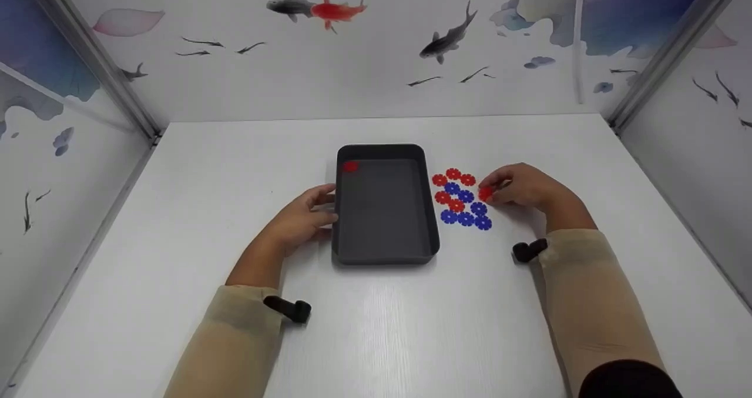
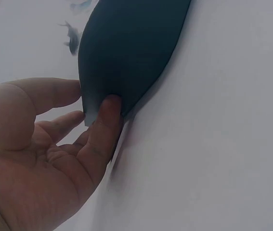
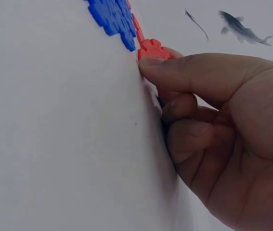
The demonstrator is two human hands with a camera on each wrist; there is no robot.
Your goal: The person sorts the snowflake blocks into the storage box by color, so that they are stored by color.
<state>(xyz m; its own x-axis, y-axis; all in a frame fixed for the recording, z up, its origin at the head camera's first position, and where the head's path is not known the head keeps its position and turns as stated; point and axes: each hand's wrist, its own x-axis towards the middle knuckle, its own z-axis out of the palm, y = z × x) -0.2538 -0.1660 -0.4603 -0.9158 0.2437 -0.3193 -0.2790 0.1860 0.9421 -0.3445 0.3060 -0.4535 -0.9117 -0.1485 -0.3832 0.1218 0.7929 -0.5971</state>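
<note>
A dark grey rectangular tray (image 1: 385, 210) lies on the table, with one red snowflake disc (image 1: 351, 166) in its far left corner. At the tray's left side, my left hand (image 1: 299, 217) touches the outer wall (image 2: 126, 48) with its fingertips. To the right of the tray lies a group of red and blue plastic snowflake discs (image 1: 466, 218), notched round the edge. My right hand (image 1: 526, 187) pinches a red snowflake disc (image 3: 151, 50) between thumb and forefinger at the group's right edge, close to the table. Its other fingers are curled.
White panels printed with fish (image 1: 449, 40) stand behind the table and along both sides. Metal posts (image 1: 97, 57) run up at the corners. Black wrist-worn devices (image 1: 288, 308) stick out from both sleeves. The white tabletop (image 1: 411, 321) extends toward the viewer.
</note>
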